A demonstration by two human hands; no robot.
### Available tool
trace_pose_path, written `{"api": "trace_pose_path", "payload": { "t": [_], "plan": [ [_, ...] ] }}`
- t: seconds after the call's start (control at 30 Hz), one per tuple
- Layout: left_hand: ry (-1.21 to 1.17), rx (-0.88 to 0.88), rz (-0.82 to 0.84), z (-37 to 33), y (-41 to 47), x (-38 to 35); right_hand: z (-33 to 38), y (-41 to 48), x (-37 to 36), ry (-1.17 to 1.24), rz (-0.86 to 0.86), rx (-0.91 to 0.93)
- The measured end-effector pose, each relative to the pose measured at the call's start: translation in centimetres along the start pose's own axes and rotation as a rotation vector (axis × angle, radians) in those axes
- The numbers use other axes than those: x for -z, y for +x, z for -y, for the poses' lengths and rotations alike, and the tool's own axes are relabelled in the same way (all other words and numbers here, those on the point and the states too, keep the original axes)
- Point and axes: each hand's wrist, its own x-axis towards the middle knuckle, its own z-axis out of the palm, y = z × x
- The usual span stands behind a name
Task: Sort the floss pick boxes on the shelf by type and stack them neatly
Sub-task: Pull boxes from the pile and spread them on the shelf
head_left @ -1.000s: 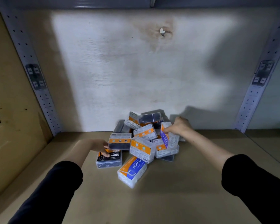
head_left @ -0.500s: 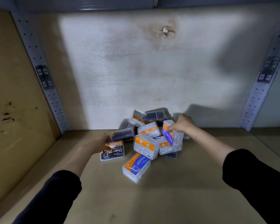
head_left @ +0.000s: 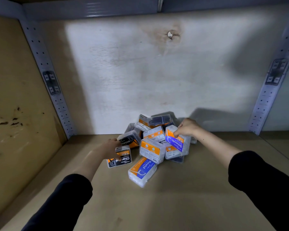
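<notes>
At the back edge of the shelf (head_left: 173, 205), the left grip (head_left: 110, 150) curls round the nearer Charcoal box (head_left: 123, 160) left of the heap (head_left: 151, 148), the right grip (head_left: 187, 128) pinching the upended Smooth box (head_left: 178, 145) opposite.

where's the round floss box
In the head view, the Round box lies on the shelf board at the pile's front, right of the Charcoal box in the left hand and nearer than the Smooth box the right hand grips.
</notes>
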Motion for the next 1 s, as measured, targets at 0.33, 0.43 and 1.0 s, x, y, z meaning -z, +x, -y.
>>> {"api": "trace_pose_path", "payload": {
  "t": [0.33, 0.43, 1.0],
  "plan": [
    [-0.029, 0.047, 0.04, -0.8, 0.1, 0.5, 0.6, 0.0, -0.4, -0.148, -0.016, 0.047],
    [-0.022, 0.05, 0.035, -0.8, 0.1, 0.5, 0.7, 0.1, -0.6, -0.17, -0.026, 0.05],
    [-0.042, 0.115, -0.057, 2.5, -4.9, 3.2, -4.0, -3.3, 3.8, -0.16, -0.072, 0.025]
  ]
}}
